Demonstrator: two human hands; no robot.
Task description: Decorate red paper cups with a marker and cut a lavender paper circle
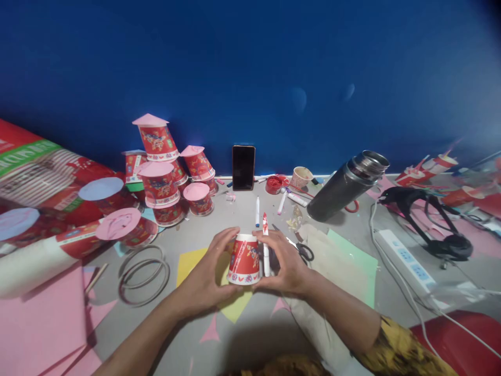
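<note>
Red paper cup [245,261], inverted, between left hand [206,275] and right hand [288,265], mid-table [219,216]; fingers curved around it, holding. Progress: stacked cups [158,189] at left already carry pink paper tops [151,120]; held 1 bare-topped, seemingly unfinished.

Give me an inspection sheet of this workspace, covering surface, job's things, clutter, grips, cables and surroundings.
Surface: grey tabletop, partly covered by yellow paper and a green sheet.
Job's things: one red printed cup, wider end down; at left, stacked cups with pink paper tops.
Clutter: loose markers, scissors, pink paper scraps, and a dark flask with its mouth uncovered.
Grips: left grip and right grip hold the cup between them; whether the right one touches the white marker beside it is unclear.
Cables: white cable beside a power strip at right.
Surroundings: blue wall behind, with a phone upright before it.
</note>
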